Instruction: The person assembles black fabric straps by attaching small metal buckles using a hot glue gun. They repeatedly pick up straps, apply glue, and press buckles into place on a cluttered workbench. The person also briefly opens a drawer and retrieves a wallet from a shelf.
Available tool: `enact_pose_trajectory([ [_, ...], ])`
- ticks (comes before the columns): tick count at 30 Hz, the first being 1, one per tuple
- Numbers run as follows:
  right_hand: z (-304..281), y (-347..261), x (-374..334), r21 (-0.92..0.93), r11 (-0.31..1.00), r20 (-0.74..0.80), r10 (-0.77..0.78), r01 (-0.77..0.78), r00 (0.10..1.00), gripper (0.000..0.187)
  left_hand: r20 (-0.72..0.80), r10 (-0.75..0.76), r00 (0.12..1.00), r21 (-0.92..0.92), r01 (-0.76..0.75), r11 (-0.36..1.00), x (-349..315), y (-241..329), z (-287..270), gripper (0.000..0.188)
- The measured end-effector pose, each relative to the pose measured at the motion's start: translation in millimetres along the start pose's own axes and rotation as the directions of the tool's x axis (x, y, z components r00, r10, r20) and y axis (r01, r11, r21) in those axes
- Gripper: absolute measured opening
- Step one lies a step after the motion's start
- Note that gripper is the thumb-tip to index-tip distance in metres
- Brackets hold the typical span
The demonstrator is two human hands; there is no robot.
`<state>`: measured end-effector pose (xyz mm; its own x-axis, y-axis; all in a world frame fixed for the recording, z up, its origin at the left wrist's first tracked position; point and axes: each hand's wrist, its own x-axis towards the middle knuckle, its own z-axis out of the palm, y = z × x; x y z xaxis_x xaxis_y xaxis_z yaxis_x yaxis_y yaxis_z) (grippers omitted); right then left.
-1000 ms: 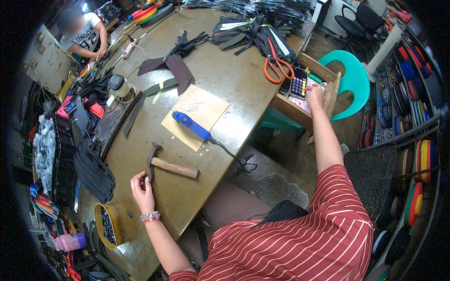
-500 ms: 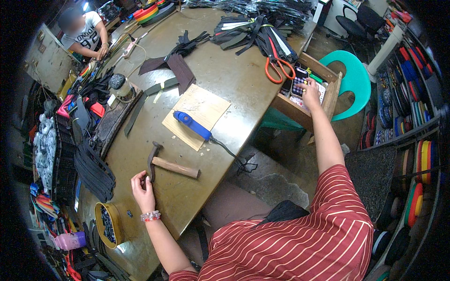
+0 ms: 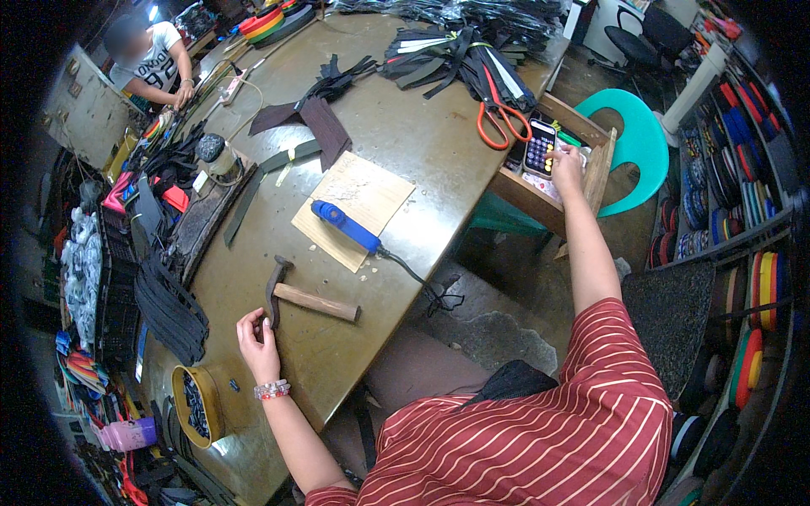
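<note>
My left hand (image 3: pixel 257 339) rests on the table beside the head of a hammer (image 3: pixel 316 301), its thumb and fingers apart and loosely bent. It holds nothing, and the hammer lies flat with its wooden handle pointing right. Over at the right, my right hand (image 3: pixel 567 169) reaches into an open wooden drawer, fingertips at the screen of a phone (image 3: pixel 541 150) that displays a calculator keypad. The phone lies in the drawer rather than in my grip. Orange-handled scissors (image 3: pixel 504 123) lie at the table edge next to the drawer.
A blue corded tool (image 3: pixel 346 226) lies on a yellowish board (image 3: pixel 384 190). Webbing strips (image 3: pixel 456 63) are heaped at the far end. A yellow tub (image 3: pixel 211 405) of small dark parts stands near left. Another person (image 3: pixel 152 67) works at far left. A green chair (image 3: pixel 650 152) stands beyond the drawer.
My right hand has shifted slightly right and down over the phone, uncovering more of the screen, and its fingers are more curled. The left hand and the hammer have stayed put.
</note>
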<state>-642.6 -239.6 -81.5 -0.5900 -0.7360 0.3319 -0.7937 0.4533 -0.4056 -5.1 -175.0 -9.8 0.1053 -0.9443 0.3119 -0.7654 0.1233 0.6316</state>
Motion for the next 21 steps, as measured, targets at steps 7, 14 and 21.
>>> enact_pose_trajectory([
  [7,7.0,11.4,4.1,0.077,0.996,-0.260,0.072,-0.053,0.963,0.024,0.001,0.003,1.000,0.027,-0.003,1.000,0.3,-0.7,0.1,0.016],
  [14,15.9,35.2,11.2,0.232,0.926,-0.018,0.311,-0.299,0.950,0.010,0.001,-0.017,1.000,0.013,0.017,1.000,-0.9,1.1,0.1,0.017],
  [21,9.8,37.0,6.6,0.226,0.928,0.082,0.286,-0.297,0.955,0.023,0.002,-0.009,1.000,-0.011,0.009,1.000,-0.4,-0.6,1.2,0.017],
])
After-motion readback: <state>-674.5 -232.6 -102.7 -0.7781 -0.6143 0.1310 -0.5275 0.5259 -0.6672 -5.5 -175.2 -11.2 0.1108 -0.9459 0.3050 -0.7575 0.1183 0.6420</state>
